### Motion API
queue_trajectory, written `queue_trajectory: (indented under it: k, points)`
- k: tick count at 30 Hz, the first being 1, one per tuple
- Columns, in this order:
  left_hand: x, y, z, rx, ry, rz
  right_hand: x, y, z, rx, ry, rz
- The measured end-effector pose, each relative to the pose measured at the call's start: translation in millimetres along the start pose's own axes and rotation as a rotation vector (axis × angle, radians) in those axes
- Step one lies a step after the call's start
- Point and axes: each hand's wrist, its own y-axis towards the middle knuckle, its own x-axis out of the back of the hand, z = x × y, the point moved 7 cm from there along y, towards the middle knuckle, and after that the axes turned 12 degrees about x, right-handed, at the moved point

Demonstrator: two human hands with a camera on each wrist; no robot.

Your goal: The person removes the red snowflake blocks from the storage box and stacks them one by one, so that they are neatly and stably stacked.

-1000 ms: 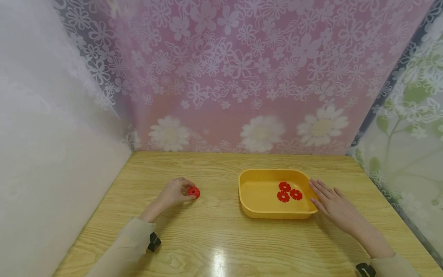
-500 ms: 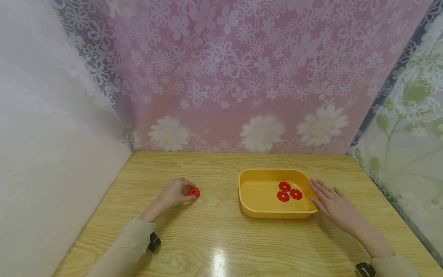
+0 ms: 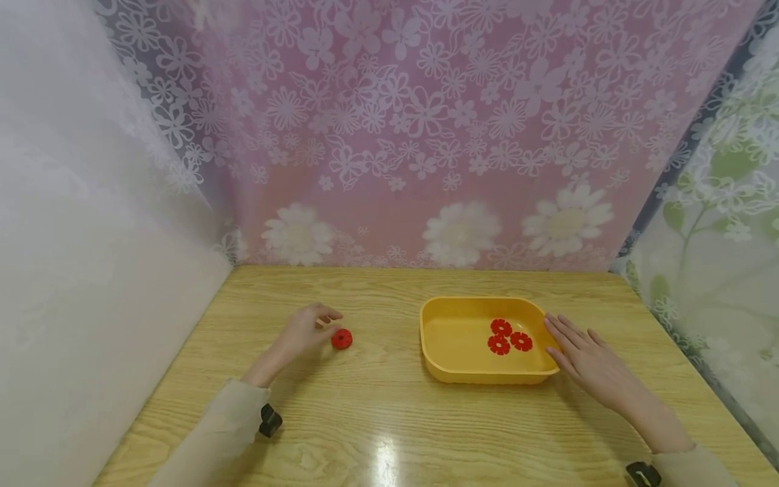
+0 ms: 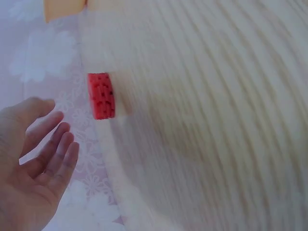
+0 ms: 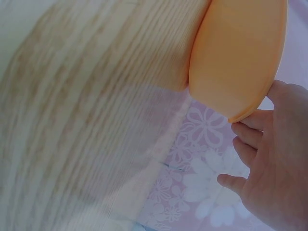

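Observation:
On the left part of the table a short stack of red notched plastic discs (image 3: 342, 340) stands upright, its toothed side (image 4: 101, 96) facing the left wrist view. My left hand (image 3: 302, 331) hovers just left of it with thumb and fingers spread apart, and a gap separates the fingers (image 4: 60, 144) from the stack. My right hand (image 3: 592, 364) lies against the right end of the yellow plastic tray (image 3: 481, 377), fingers straight and touching its rim (image 5: 254, 111). Inside the tray, toward its right side, are 3 red notched discs (image 3: 527, 344) lying flat.
The wooden table (image 3: 389, 419) runs back to a pink flowered curtain (image 3: 389, 135). A pale wall (image 3: 91, 270) borders the left, and a leaf-patterned curtain (image 3: 718, 230) the right. Bare wood lies between the red stack and the tray.
My left hand has let go of the red disc stack and drawn slightly back to the left, its fingers opening. The stack stays in place. My right hand and the tray have not moved.

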Motion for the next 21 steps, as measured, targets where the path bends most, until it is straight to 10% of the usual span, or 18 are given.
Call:
queue_trajectory:
  k: [21]
  points:
    - [2.6, 9.7, -76.2, -0.234, -0.107, -0.161, 0.0, -0.4, -0.2, -0.002, 0.004, 0.001]
